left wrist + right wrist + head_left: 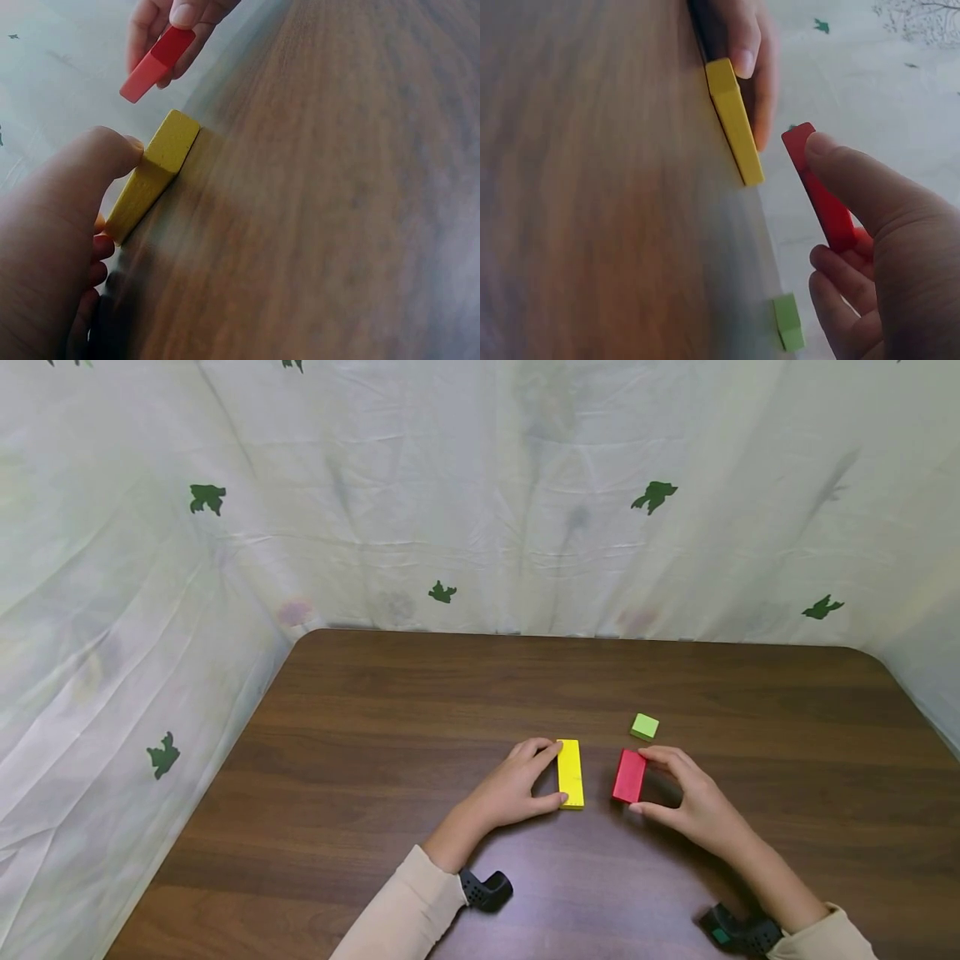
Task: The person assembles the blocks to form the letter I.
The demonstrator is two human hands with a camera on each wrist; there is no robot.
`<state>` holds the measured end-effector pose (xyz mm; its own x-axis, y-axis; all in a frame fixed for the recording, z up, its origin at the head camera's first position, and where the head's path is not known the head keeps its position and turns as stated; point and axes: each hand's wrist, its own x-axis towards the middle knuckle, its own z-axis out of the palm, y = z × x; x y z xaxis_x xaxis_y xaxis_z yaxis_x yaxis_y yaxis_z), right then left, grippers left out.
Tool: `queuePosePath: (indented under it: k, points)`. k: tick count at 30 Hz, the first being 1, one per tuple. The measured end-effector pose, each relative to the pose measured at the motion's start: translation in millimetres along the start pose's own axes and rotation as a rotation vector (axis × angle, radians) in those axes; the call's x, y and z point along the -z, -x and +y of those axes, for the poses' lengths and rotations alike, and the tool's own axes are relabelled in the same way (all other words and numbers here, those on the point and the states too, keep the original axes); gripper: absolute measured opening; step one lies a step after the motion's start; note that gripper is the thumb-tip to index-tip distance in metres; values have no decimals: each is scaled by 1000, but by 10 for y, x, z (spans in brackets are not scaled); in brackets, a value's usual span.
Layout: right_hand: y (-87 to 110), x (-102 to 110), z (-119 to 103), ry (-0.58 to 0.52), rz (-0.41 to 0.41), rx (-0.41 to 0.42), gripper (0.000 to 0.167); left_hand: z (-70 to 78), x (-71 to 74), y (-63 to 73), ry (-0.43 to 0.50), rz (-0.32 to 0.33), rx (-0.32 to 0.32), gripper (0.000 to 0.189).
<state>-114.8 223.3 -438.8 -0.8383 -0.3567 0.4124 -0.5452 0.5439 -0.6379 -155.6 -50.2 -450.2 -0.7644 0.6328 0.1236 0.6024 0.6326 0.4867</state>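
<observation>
On the table lies a long yellow wooden block (570, 775). My left hand (516, 787) pinches it by its two ends, thumb at the near end and fingers at the far end. To its right, a red block (628, 776) is held by my right hand (697, 806) between thumb and fingers. In the right wrist view the red block (826, 191) appears raised off the tabletop, apart from the yellow block (735, 124). A small light-green block (645, 727) sits just beyond the red one, untouched by either hand.
The brown wood-grain table (360, 710) has rounded far corners. A pale curtain (480, 510) with dark green leaf shapes hangs behind its far edge and along the left. Each wrist wears a black camera, such as the left one (487, 891).
</observation>
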Motion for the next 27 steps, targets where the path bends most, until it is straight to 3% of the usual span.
queuePosePath:
  k: [6,14,22,27]
  points:
    - [2,-50,-49,-11,-13,42,74,9,3,3,1,3,-3,69]
    - [-64,-24,-458,-46,-36,56,68,12,-4,5,-4,10,-10,69]
    - [16,-156,-187,-15,-72,67,76,11,-8,5,-2,9,-3,68]
    - [31,-197,-178,-28,-90,90,76,9,-7,6,7,9,1,68]
